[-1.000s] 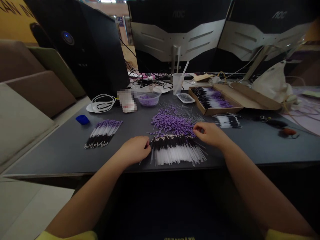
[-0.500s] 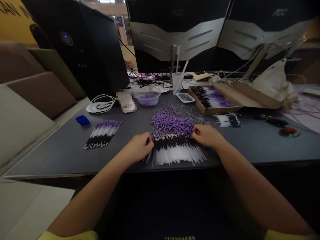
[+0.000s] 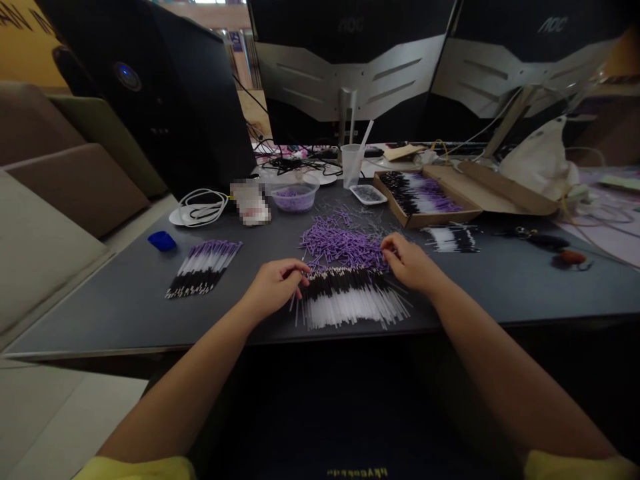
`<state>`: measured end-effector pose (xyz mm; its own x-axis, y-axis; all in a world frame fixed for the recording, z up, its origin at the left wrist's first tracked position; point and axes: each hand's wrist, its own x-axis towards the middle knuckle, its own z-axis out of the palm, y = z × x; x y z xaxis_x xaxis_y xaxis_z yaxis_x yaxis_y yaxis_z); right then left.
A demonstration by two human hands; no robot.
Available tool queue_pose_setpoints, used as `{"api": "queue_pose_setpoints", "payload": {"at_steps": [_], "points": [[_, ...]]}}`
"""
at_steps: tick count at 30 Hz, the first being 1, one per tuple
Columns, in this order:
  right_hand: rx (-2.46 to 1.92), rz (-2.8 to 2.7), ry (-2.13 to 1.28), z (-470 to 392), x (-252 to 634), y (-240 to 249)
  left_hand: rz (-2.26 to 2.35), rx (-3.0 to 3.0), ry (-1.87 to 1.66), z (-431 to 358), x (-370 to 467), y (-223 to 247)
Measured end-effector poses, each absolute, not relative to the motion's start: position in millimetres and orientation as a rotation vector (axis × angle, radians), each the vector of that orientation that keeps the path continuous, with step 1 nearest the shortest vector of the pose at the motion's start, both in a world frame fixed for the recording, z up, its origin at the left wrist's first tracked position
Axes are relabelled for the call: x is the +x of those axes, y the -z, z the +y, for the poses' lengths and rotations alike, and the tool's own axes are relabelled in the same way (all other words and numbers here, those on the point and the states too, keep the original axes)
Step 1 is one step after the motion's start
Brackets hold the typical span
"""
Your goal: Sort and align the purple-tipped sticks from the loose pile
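Head view: loosely curled left hand, fingers slightly apart, at the left end of a row of black-and-clear sticks; cannot tell whether gripping one. Opposite, a right hand with fingers bent toward the thumb; cannot tell whether pinching anything. Between the two, just beyond the row, heaped purple pieces. Left of the left hand, purple-ended sticks; beyond the right hand, a cardboard box.

"AOC" on left monitor, right monitor; "AN" (cut off) on yellow wall
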<state>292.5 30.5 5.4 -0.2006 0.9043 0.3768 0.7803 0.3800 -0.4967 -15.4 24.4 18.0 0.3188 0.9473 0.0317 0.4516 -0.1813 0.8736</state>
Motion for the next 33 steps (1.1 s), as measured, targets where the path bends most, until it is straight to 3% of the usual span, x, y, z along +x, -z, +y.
{"api": "queue_pose_setpoints", "payload": {"at_steps": [9, 14, 18, 33], "points": [[-1.268, -1.879, -0.293, 12.2, 266.8, -14.4, 1.209, 1.914, -0.824, 23.8, -15.9, -16.7], [-1.086, -1.512, -0.994, -4.4, 237.6, -21.2, 1.128, 2.333, -0.696, 16.3, -13.9, -25.8], [-0.921, -1.272, -1.313, -4.9, 228.9, -22.8, 1.055, 2.614, -0.635, 13.0, -12.9, -27.2], [-0.724, -1.328, -1.404, -2.9, 231.0, -10.9, 0.900, 2.993, -0.514, 6.6, -8.4, -21.5]]}}
